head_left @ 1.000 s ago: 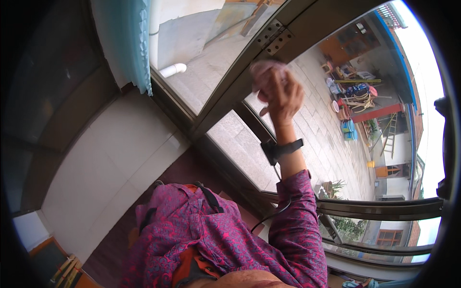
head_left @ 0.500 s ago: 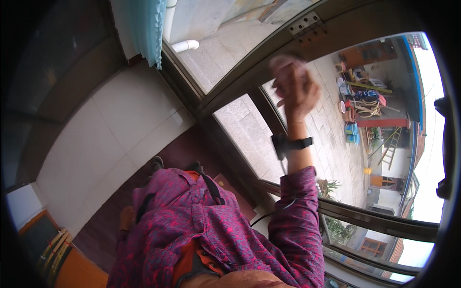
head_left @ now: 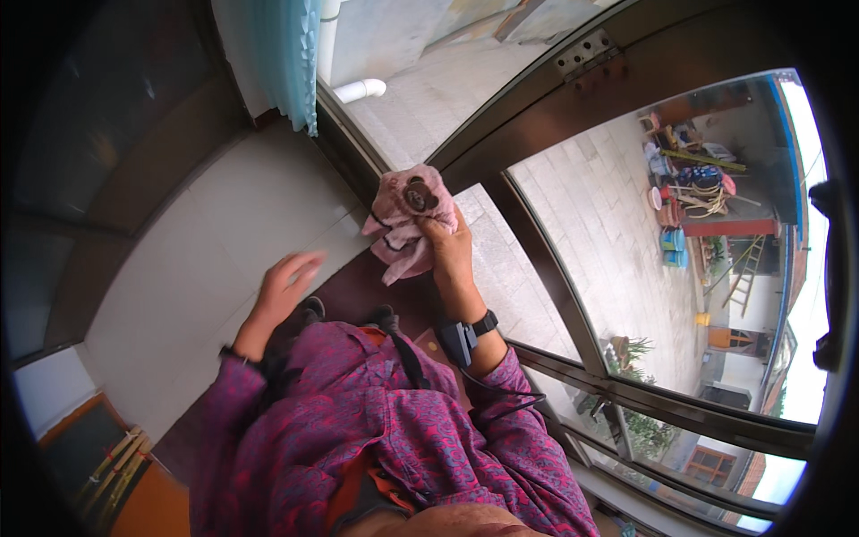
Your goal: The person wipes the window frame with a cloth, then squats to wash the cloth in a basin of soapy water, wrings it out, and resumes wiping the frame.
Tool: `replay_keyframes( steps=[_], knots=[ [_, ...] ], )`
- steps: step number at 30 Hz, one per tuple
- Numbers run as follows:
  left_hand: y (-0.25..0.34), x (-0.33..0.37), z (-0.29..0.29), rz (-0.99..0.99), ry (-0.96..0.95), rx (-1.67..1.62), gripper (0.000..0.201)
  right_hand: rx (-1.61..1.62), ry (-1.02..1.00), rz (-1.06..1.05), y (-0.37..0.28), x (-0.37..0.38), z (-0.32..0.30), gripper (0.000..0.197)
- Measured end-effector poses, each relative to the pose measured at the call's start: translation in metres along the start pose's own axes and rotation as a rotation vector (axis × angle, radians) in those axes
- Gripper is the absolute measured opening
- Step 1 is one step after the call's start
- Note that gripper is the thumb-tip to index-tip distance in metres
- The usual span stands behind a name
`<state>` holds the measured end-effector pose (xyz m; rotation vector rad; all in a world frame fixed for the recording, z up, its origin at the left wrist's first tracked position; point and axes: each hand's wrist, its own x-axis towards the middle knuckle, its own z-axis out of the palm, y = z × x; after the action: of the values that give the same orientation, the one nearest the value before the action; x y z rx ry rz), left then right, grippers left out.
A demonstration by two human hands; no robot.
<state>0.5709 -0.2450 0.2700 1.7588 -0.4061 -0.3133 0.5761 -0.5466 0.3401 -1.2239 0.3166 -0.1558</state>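
The right hand firmly grips a crumpled pink fabric cloth, its folds left of those fingers best gathered by the empty, open-fingered left hand.

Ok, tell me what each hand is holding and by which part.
The right hand holds a bunched pink cloth by its right edge in the picture, thumb on the visible face; the left hand holds nothing.
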Motion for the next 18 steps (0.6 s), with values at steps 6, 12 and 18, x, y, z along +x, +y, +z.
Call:
replay_keyframes(
  steps=[6,12,18],
  knots=[
    [0.098,0.076,0.075,0.198,-0.152,0.186,0.07,0.255,0.059,0.138,-0.01,-0.032,-0.003,0.038],
    [0.077,0.059,0.146,-0.166,-0.122,-0.136,0.066,0.406,0.102,0.127,-0.014,-0.033,-0.055,0.04],
    [0.089,0.073,0.145,-0.13,0.049,-0.27,0.033,0.548,-0.083,0.31,-0.013,-0.03,-0.093,0.052]
  ],
)
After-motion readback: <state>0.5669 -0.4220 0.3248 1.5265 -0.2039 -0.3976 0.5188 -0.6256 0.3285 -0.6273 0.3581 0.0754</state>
